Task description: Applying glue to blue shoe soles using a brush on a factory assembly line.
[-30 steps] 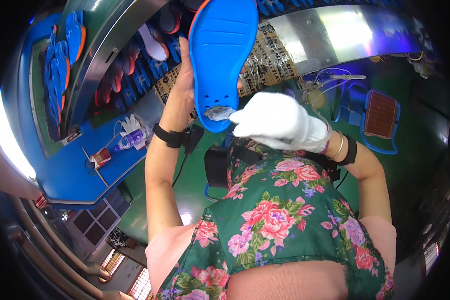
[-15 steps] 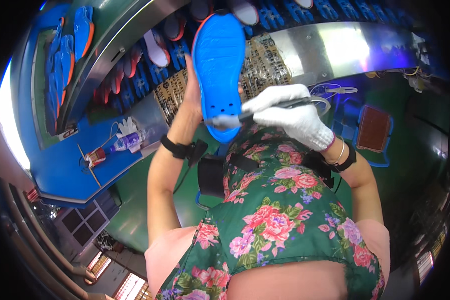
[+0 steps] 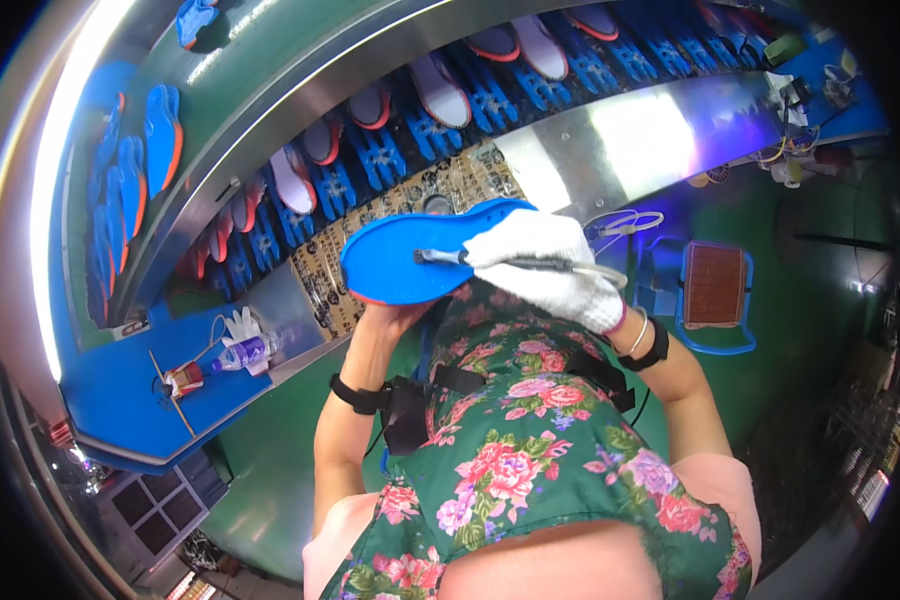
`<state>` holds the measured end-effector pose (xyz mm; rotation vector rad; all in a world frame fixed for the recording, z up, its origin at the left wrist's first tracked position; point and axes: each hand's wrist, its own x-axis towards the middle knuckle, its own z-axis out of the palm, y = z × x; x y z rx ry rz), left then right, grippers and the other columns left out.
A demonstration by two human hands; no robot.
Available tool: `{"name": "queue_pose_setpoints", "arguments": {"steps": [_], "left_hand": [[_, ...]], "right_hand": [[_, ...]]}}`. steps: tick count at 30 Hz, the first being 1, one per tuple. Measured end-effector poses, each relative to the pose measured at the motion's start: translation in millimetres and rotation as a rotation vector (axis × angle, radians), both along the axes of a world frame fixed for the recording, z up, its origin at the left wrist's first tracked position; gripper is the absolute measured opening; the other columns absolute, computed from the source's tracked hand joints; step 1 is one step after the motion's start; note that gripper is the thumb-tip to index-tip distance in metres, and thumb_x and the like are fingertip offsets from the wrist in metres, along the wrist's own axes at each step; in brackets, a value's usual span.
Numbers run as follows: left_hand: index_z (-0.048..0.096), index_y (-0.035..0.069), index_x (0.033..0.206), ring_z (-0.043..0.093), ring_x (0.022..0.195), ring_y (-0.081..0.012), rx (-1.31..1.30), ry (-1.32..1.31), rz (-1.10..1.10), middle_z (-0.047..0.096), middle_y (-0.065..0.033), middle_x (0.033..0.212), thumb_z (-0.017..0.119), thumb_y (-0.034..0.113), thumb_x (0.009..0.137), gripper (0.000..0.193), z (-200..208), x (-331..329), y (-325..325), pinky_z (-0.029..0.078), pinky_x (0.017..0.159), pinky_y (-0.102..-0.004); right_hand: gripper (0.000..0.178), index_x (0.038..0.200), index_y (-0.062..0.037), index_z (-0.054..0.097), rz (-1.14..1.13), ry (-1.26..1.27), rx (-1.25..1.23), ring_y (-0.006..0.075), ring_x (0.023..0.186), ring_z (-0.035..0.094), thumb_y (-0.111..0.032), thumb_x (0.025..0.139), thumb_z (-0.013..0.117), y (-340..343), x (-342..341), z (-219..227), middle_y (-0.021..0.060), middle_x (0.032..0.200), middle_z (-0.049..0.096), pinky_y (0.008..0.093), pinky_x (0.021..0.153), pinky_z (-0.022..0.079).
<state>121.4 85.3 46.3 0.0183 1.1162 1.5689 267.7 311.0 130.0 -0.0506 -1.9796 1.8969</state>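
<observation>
Behind, shoes sit on blue racks. The bare left hand holds the blue sole from below. The gloved right hand, arm bent, grips a brush shut.

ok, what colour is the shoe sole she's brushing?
Bright blue with a thin orange-red edge; the shoe sole shows best in the head view.

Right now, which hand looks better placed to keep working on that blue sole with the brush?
The right hand, in a white glove, already grips the brush with its tip on the blue sole. The bare left hand is busy supporting the sole from beneath.
</observation>
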Motion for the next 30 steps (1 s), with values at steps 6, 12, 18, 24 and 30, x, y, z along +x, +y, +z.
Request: {"name": "queue_pose_setpoints", "arguments": {"steps": [6,12,18,24,30], "left_hand": [[0.036,0.001,0.154,0.051,0.129,-0.0555,0.6,-0.532,0.245,0.04,-0.0315,0.152,0.058,0.066,0.092,0.093,50.9,17.7,32.5,0.042,0.109,-0.0705],[0.037,0.003,0.154,0.061,0.121,-0.0447,0.595,-0.415,0.315,0.052,-0.0286,0.143,0.073,0.045,0.072,0.099,16.9,18.6,49.8,0.051,0.104,-0.0605],[0.041,0.015,0.154,0.06,0.127,-0.0368,0.549,-0.439,0.405,0.059,-0.0137,0.142,0.063,0.077,0.083,0.097,35.3,44.7,78.1,0.049,0.107,-0.0577],[0.036,0.012,0.156,0.053,0.135,-0.0374,0.385,-0.147,0.192,0.051,-0.0177,0.15,0.064,0.067,0.088,0.092,29.2,49.9,70.8,0.042,0.113,-0.0593],[0.027,0.009,0.161,0.044,0.143,-0.0384,0.368,-0.044,0.202,0.041,-0.0191,0.158,0.056,0.064,0.095,0.09,18.2,39.3,61.3,0.036,0.119,-0.057]], "right_hand": [[0.017,0.097,-0.0047,0.079,-0.182,0.178,0.26,0.0237,0.088,0.074,-0.003,0.08,0.08,1.0,1.7,9.9,0.0109,0.099,0.078,0.0347,0.079,0.058],[0.018,0.095,-0.0032,0.079,-0.251,0.261,0.415,0.0233,0.086,0.075,-0.001,0.077,0.081,11.8,-4.1,33.6,0.0111,0.099,0.078,0.0338,0.077,0.058],[0.028,0.109,-0.0074,0.078,-0.268,0.356,0.652,0.0267,0.094,0.071,-0.009,0.081,0.077,31.1,-20.7,52.1,0.012,0.109,0.076,0.0379,0.081,0.057],[0.041,0.115,-0.0083,0.076,-0.289,0.456,0.751,0.0292,0.094,0.069,-0.008,0.075,0.075,38.3,-41.8,58.1,0.0112,0.112,0.075,0.0387,0.081,0.057],[0.031,0.11,-0.0089,0.079,-0.188,0.319,0.706,0.0262,0.094,0.073,-0.006,0.079,0.078,11.6,-32.0,55.9,0.0107,0.108,0.077,0.039,0.083,0.057]]}}
